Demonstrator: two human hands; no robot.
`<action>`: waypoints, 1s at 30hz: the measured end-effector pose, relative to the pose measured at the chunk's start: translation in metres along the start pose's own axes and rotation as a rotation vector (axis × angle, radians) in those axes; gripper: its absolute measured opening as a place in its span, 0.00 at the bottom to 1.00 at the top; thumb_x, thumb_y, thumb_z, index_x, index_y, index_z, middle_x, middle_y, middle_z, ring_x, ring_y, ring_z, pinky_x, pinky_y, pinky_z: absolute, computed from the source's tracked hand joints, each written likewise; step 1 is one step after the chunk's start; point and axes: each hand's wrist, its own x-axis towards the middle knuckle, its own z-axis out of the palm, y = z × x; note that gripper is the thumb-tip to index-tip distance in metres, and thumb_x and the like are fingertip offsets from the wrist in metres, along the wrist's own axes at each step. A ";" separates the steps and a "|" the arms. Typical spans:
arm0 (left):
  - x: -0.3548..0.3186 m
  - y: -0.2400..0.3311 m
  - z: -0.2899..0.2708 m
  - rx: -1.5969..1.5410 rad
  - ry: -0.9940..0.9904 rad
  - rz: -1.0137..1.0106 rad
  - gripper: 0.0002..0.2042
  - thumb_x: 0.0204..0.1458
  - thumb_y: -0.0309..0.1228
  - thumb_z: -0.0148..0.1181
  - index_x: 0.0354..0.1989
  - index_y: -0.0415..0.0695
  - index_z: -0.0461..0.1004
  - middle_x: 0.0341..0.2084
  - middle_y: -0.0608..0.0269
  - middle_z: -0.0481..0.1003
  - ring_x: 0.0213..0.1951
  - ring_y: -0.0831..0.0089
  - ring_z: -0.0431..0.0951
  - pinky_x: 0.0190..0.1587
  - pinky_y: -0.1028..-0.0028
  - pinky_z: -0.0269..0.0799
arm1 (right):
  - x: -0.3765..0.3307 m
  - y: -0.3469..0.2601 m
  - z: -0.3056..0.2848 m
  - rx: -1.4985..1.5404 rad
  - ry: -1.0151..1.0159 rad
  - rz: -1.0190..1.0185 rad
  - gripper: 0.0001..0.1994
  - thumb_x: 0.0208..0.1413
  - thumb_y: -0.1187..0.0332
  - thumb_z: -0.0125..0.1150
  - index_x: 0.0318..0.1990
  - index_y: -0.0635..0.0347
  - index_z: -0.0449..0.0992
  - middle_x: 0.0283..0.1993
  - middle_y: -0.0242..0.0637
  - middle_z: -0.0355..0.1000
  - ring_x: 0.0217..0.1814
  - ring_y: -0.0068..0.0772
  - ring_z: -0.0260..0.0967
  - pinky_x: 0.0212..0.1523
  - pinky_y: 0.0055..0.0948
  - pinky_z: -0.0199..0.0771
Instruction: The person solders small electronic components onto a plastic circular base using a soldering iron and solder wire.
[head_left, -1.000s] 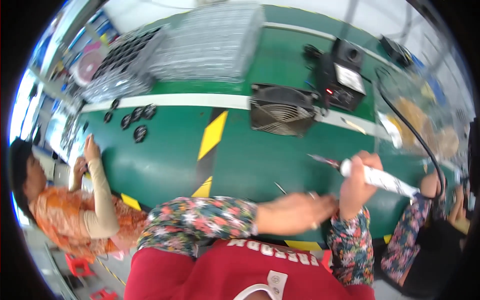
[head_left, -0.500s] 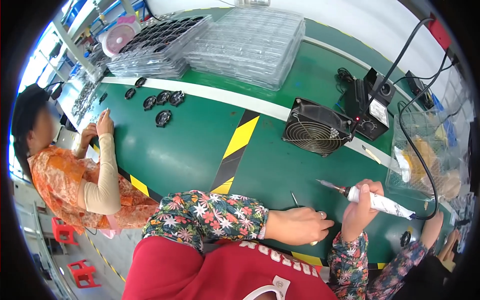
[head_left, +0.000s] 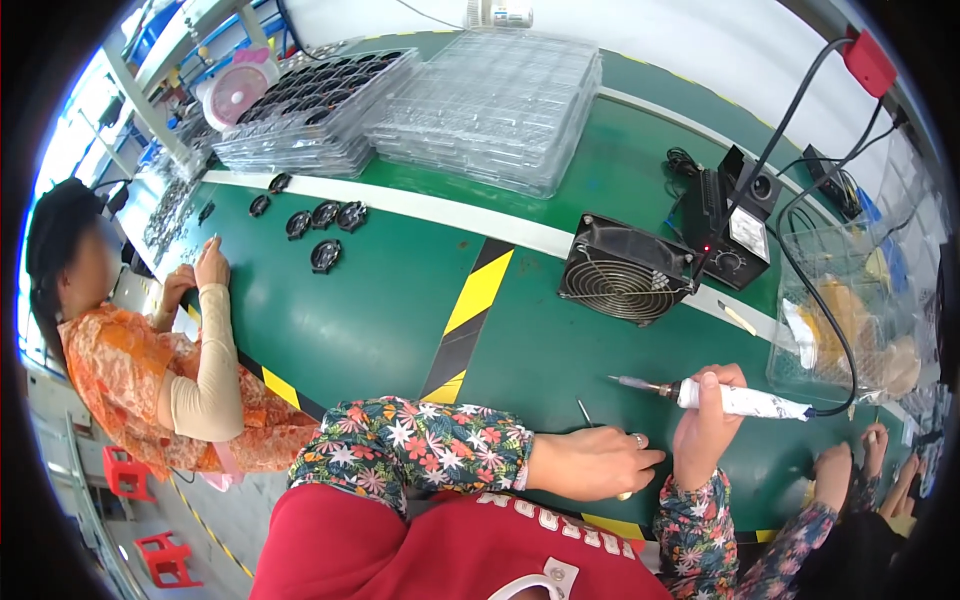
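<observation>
My right hand point(head_left: 705, 425) is closed around the white-wrapped handle of a soldering iron point(head_left: 745, 399), its thumb on top. The iron's thin tip points left, above the green bench, and touches nothing I can see. To the left of it, my left hand point(head_left: 592, 463), with a ring on one finger, rests low over the bench near its front edge, fingers curled in. A thin metal rod point(head_left: 584, 412) shows just beyond the left hand, and a small yellowish bit peeks out under its fingertips. What that hand holds is mostly hidden.
A black fan point(head_left: 622, 270) and a black control box point(head_left: 735, 250) stand ahead. Clear plastic trays point(head_left: 490, 110) are stacked at the back. Black round parts point(head_left: 326, 256) lie left, by a co-worker point(head_left: 180, 370). Other people's hands point(head_left: 832, 475) work at the right, near a clear bin point(head_left: 850, 310).
The view has shifted slightly. My right hand has brought the soldering iron a little left, while my left hand has stayed put. A co-worker's hand at the right has moved; a black part there no longer shows.
</observation>
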 end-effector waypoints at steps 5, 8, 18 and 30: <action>0.001 0.001 0.002 -0.016 0.003 -0.020 0.11 0.43 0.28 0.51 0.34 0.37 0.73 0.49 0.51 0.67 0.39 0.64 0.72 0.34 0.71 0.74 | 0.000 0.004 -0.004 0.053 -0.007 0.029 0.09 0.53 0.68 0.54 0.27 0.58 0.62 0.26 0.31 0.59 0.30 0.21 0.54 0.34 0.22 0.55; 0.000 0.000 0.006 0.009 0.028 -0.008 0.11 0.43 0.28 0.50 0.34 0.38 0.73 0.49 0.51 0.67 0.39 0.65 0.72 0.34 0.72 0.73 | 0.001 0.006 -0.005 0.101 0.010 0.013 0.09 0.54 0.66 0.54 0.28 0.58 0.62 0.26 0.30 0.60 0.31 0.22 0.55 0.35 0.22 0.56; 0.002 -0.002 0.000 0.006 -0.022 0.016 0.11 0.44 0.28 0.51 0.36 0.38 0.72 0.50 0.50 0.67 0.40 0.64 0.72 0.33 0.71 0.73 | 0.003 0.005 -0.006 0.132 0.054 0.096 0.09 0.53 0.69 0.55 0.26 0.57 0.62 0.25 0.28 0.60 0.28 0.18 0.55 0.31 0.19 0.56; 0.000 -0.002 0.009 -0.011 0.038 0.012 0.12 0.42 0.28 0.51 0.36 0.37 0.70 0.47 0.51 0.66 0.39 0.62 0.72 0.33 0.71 0.73 | 0.002 0.009 0.000 0.092 0.109 0.115 0.08 0.53 0.74 0.52 0.25 0.57 0.60 0.23 0.26 0.57 0.25 0.16 0.52 0.28 0.19 0.53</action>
